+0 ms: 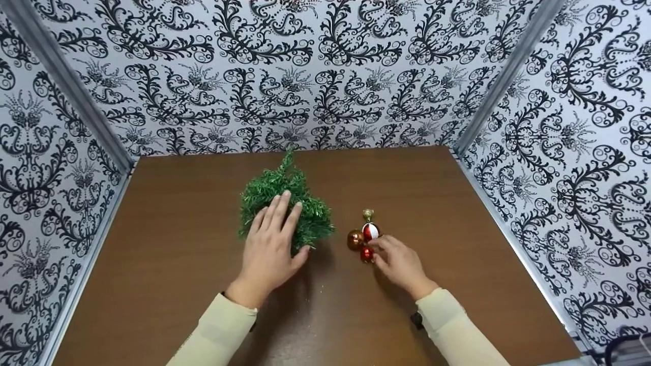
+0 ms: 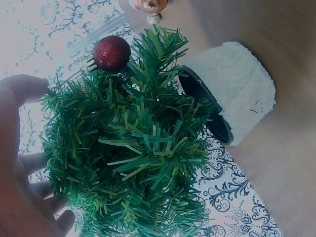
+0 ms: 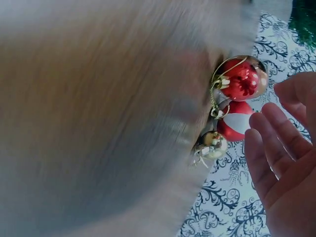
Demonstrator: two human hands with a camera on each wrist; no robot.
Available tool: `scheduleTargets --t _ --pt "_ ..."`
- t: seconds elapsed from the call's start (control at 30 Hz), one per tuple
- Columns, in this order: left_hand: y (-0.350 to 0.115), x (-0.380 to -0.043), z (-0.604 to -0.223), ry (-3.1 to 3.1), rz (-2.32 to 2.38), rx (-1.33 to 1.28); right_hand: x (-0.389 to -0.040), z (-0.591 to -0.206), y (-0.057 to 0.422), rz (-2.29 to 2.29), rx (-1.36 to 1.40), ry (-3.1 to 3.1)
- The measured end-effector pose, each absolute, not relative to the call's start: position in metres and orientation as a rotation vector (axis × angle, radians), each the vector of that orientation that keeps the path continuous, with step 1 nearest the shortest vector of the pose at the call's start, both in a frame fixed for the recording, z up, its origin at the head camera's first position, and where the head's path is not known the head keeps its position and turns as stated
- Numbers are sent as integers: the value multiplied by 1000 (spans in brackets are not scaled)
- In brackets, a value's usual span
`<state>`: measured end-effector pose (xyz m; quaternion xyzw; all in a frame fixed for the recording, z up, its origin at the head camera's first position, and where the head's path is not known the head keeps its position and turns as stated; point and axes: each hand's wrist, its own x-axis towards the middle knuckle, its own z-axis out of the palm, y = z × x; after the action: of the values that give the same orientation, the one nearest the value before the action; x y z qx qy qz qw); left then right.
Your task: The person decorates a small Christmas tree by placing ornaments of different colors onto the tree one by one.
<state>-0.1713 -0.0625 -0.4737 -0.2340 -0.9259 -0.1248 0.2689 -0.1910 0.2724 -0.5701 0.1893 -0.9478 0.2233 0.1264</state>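
Observation:
A small artificial Christmas tree (image 1: 267,185) stands left of the table's middle. My left hand (image 1: 272,244) reaches to its near side with fingers straight, touching the branches. In the left wrist view the tree has a white pot (image 2: 234,89) and carries a dark red glittery bauble (image 2: 112,53). My right hand (image 1: 402,264) is beside a cluster of baubles, its fingers loosely bent and holding nothing. The cluster has a copper bauble (image 1: 355,240), a red-and-white bauble (image 1: 371,231), a shiny red bauble (image 1: 365,254) with a gold loop, and a small gold bauble (image 1: 368,214).
The brown wooden table (image 1: 193,203) is bounded by patterned wall panels (image 1: 285,76) at the back and both sides. Grey metal edging (image 1: 513,239) runs along the table's sides. A dark curved object (image 1: 628,348) shows at the lower right corner.

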Motion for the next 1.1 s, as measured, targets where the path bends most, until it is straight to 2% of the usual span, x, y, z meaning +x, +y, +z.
scheduleTargets --t 0.5,1.1 --pt "-60 -172 -471 -2488 -321 -672 -200 -584 269 566 658 -2768" --pt "-58 -171 -472 -2522 -348 -630 -203 -584 265 599 587 -2790"
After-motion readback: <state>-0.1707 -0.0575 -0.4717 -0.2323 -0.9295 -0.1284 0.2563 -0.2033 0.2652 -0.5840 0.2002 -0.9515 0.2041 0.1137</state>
